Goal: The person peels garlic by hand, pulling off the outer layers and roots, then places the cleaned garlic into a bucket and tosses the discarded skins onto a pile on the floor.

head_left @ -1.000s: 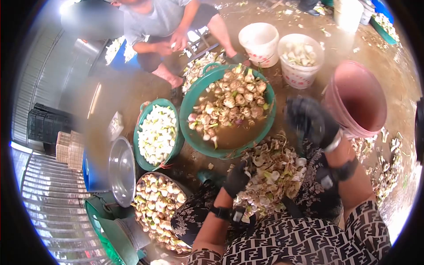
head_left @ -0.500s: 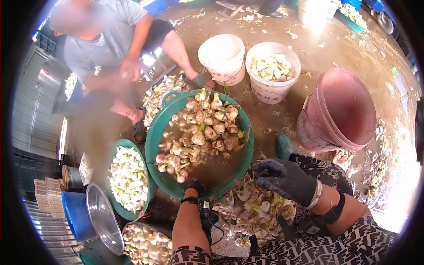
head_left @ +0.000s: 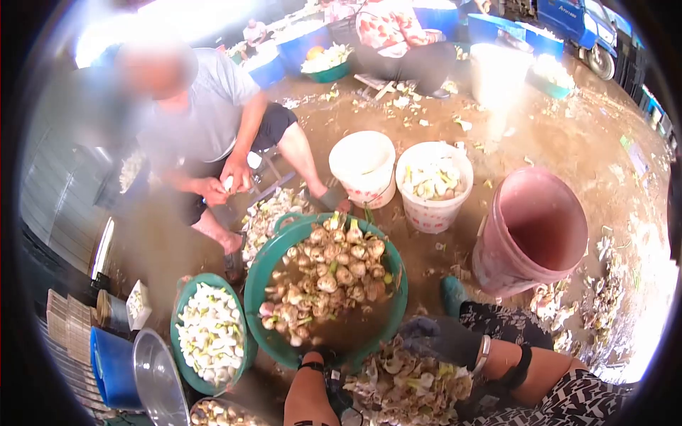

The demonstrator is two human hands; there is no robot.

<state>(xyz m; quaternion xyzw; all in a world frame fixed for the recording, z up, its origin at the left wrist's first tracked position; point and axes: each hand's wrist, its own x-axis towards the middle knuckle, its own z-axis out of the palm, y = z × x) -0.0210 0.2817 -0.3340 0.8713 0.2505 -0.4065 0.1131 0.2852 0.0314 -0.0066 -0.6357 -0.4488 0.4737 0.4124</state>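
Note:
A large green tub [head_left: 253, 312] in front of me holds muddy garlic bulbs [head_left: 334, 273] in brown water. My left hand [head_left: 314, 359], in a dark glove, is at the tub's near rim; its fingers are hidden, so its grip does not show. To the right, my right hand [head_left: 442, 341], in a dark glove, hovers beside the tub above a heap of garlic peelings [head_left: 412, 387]. Its fingers look loosely apart but slightly blurred, with nothing visible in them. Left of the tub, a smaller green basin [head_left: 246, 346] is full of cleaned white garlic [head_left: 209, 334].
A seated person [head_left: 206, 113] faces me, both hands at a small white piece. Two white buckets [head_left: 361, 163] stand behind the tub, one with garlic. At right is a pink bucket [head_left: 490, 255]; at left are a clear basin [head_left: 153, 387] and a blue container [head_left: 110, 369].
My view has tilted up, so the scene sits lower and more of the background shows. My right hand stays right of the tub, now nearer the peelings. The seated person's hands have come together.

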